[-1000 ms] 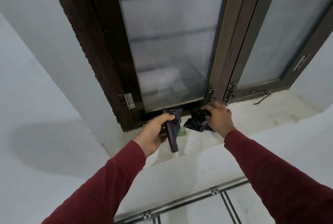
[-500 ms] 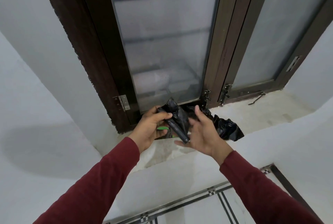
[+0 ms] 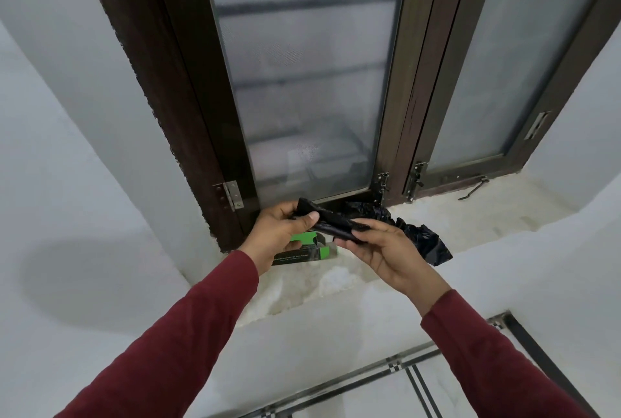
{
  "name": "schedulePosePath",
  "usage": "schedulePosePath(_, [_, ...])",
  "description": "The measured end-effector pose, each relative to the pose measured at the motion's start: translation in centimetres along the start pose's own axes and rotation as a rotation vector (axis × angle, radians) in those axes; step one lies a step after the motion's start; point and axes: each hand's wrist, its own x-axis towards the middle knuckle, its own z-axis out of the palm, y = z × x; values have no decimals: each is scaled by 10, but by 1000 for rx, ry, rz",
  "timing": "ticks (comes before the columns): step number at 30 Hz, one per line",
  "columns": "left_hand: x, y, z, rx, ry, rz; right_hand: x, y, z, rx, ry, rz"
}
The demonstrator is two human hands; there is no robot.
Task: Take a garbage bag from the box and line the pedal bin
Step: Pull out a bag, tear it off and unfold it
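A rolled black garbage bag (image 3: pixel 331 222) is held above the window sill between both hands. My left hand (image 3: pixel 280 231) pinches its upper left end with thumb and fingers. My right hand (image 3: pixel 386 254) grips its lower right end. A green and black bag box (image 3: pixel 307 251) lies open on the sill right under my left hand, partly hidden by it. More crumpled black bag plastic (image 3: pixel 416 236) trails on the sill behind my right hand. The pedal bin is not in view.
The stone window sill (image 3: pixel 470 216) runs below a dark wooden window frame (image 3: pixel 413 98) with frosted panes. A metal window stay (image 3: pixel 472 191) lies on the sill to the right. White walls flank the recess, and tiled floor (image 3: pixel 420 384) shows below.
Both hands have come together in front of the window and now hold one rolled bag between them. The loose black plastic has been drawn out to the right along the sill. The box is uncovered.
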Motion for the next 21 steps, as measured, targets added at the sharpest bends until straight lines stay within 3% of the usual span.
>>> schedulePosePath(4, [-1,0,-4,77,78,124,-6,-5,0,-3,-79,-20])
schedulePosePath(8, [-4,5,-3,130,77,208,-7,-9,7,-59,-22,-80])
schedulePosePath(15, [-11,16,-13,277,-117,254,-3,-13,7,-40,99,20])
schedulePosePath(19, [-10,18,-11,308,-33,293,-2,-15,3,-160,84,156])
schedulePosePath(21, [-8,18,-12,324,-32,283,3,-15,-1,-370,152,52])
